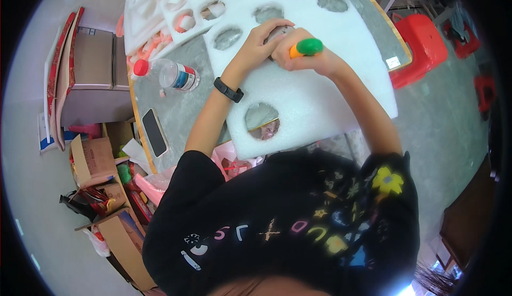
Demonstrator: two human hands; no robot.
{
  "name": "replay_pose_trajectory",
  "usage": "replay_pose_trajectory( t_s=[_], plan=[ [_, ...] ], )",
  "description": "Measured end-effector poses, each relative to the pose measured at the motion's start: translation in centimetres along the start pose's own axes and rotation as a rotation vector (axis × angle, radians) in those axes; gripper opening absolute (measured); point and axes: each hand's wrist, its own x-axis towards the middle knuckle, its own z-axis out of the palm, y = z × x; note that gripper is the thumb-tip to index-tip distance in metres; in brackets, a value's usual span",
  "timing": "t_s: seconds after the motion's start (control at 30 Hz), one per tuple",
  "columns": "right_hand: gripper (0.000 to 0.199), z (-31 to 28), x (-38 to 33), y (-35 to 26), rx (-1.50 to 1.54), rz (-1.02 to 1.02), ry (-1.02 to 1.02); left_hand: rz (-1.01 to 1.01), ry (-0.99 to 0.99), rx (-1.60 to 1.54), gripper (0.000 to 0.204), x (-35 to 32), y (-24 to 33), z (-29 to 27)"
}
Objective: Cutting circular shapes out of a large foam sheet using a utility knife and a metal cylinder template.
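A large white foam sheet (320, 93) with several round cut-outs lies across the grey table in front of me. My right hand (298, 53) is closed around a tool's orange-and-green handle (308, 47). The working end of the tool is hidden below the fist, so its kind does not show. Beside it, my left hand (260, 45) rests on the sheet, thumb and fingers apart and curved around a greyish round patch (278, 33), which looks like a hole. Both hands are close together, nearly touching. A black band (228, 89) circles my left wrist.
On the table (205, 109) to the left are a clear bottle with a red cap (169, 75) and a phone (154, 132). More cut foam (160, 8) with orange scraps lies at the far left. Cardboard boxes (93, 160) stand lower left; a red stool (421, 48) stands right.
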Motion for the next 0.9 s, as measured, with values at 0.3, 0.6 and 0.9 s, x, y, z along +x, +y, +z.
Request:
replay_pose_trajectory(
  t_s=[0.3,0.6,0.9],
  plan=[
    [0.02,-0.4,-0.6,-0.5,-0.034,0.031,-0.028,-0.039,-0.033,0.024,0.036,0.0,0.6,0.1],
    [0.022,-1.1,-0.4,-0.8,0.071,0.08,-0.006,-0.041,-0.043,0.056,0.03,0.0,0.5,-0.1],
    [0.022,-1.6,-0.2,-0.6,0.062,0.089,-0.016,-0.006,-0.043,0.07,0.03,0.1,0.1,-0.5]
  ],
)
